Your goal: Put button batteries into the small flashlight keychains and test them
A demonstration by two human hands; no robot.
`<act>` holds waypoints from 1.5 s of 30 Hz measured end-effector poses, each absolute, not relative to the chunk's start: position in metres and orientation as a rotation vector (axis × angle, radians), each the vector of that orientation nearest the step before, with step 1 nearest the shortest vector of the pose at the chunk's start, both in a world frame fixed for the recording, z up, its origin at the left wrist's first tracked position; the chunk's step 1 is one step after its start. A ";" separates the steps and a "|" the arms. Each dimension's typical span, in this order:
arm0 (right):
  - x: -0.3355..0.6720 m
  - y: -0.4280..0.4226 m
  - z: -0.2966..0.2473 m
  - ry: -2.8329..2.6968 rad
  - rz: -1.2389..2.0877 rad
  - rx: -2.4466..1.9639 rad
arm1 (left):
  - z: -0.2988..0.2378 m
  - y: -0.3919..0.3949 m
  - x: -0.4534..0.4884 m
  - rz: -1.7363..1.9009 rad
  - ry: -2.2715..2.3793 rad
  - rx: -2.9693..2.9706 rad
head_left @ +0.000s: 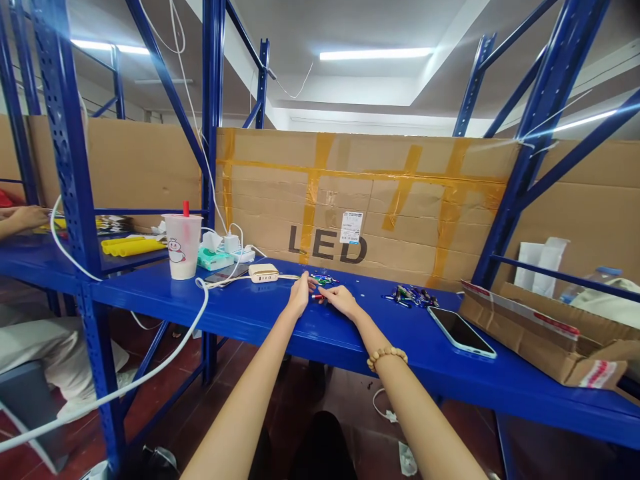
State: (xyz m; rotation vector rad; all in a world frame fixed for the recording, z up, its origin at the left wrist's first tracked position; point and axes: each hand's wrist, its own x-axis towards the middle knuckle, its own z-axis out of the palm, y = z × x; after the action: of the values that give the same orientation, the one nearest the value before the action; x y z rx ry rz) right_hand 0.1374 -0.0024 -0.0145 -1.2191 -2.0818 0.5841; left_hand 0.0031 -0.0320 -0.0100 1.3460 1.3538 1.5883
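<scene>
The left hand [300, 297] and right hand [341, 300] rest close together on the blue bench [380, 337], fingers curled inward around a small red-tipped part [316, 296]; the view is too small to tell whether either grip is clenched on it. A cluster of coloured parts [323, 280] lies just beyond, with a second pile [410, 295] to the right, near a phone [460, 332].

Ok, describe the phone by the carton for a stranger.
On the blue shelf, below the cardboard printed LED, go right of the right hand. That phone has a pale blue edge, beside an open carton; the other phone lies left, by the tissues.
</scene>
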 end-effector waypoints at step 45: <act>0.237 0.036 0.012 -2.295 -0.665 -1.832 | 0.007 0.035 -0.006 0.864 1.751 2.731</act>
State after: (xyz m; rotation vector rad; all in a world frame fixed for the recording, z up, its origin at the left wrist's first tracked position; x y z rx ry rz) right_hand 0.2372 0.0355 0.0118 -1.8322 -2.2954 -0.6645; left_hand -0.0060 0.0346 0.0070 2.7313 1.7506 0.8639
